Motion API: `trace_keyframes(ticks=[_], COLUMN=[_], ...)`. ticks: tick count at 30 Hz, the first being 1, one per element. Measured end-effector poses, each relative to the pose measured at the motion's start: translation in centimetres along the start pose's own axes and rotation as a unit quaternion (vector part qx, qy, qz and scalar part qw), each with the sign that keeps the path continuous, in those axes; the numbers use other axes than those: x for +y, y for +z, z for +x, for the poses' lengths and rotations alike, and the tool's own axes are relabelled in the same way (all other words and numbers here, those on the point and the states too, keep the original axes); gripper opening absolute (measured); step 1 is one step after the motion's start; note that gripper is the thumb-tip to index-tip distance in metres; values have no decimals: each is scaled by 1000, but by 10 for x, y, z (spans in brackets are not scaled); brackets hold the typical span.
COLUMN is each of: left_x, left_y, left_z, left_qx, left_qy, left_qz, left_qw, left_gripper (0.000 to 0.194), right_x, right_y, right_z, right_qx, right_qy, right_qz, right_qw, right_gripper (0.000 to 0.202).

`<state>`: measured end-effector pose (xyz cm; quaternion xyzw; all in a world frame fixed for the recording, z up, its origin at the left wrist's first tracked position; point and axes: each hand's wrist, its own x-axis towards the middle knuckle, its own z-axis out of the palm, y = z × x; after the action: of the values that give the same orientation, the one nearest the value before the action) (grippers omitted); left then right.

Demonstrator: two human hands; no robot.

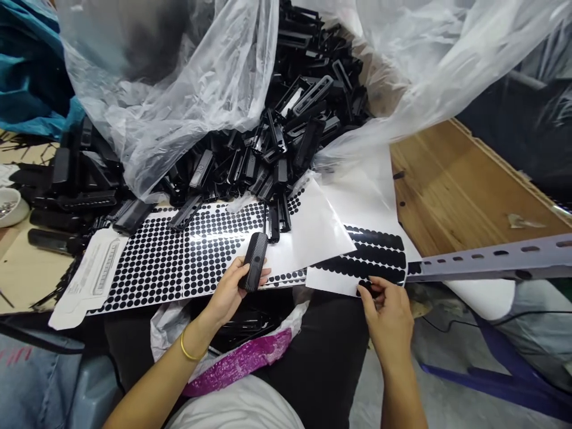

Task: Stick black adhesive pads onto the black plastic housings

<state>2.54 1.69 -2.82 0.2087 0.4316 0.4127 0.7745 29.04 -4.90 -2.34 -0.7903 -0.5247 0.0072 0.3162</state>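
Observation:
My left hand [232, 289] is closed around a black plastic part [255, 262] with a textured face and a small round spot, held upright above the sheets' front edge. My right hand [384, 304] pinches a small black round sticker at the lower edge of a sticker sheet [330, 280], whose upper part carries rows of black dots. To the left lies a larger white sheet [183, 247] covered with black round dots. A blank white sheet [317, 229] overlaps it, between my hands.
A large heap of black plastic parts [308, 101] spills from clear plastic bags [214, 77]. At left are a white bowl [12, 207] and a white cardboard cutout [84, 286]. An open bag [250, 363] sits in front of me. A metal rail [491, 256] runs right.

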Motion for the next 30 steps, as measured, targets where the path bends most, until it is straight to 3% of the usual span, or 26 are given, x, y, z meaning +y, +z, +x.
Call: trace_keyframes(ticks=[5,10,12,15,19,30], left_x=[0,1,1,-1,-4,-4], left_y=[0,4,7,10,7,6], left_z=[0,-7,-10,-13,-15,-17], left_qx=[-13,-52,-71,-91,-105,-105], left_qy=[3,-29,-46,-61,-63,-55], left_qz=[-3,-20,-30,-37,-20,-29], left_qw=[1000,998,996,993,992,992], left_gripper=[17,19,20,24,27,26], right_x=[4,-25,-46,-80,-109,-117], right_y=[0,-7,-2,14,33,45], right_z=[4,-3,-9,-16,-21,-23], right_qx=[-28,-117,-179,-252,-310,-324], right_qy=[-37,-10,37,83,102,120], right_qz=[-8,82,199,354,432,433], right_qw=[999,990,963,897,841,833], right_gripper=[27,22,20,18,17,19])
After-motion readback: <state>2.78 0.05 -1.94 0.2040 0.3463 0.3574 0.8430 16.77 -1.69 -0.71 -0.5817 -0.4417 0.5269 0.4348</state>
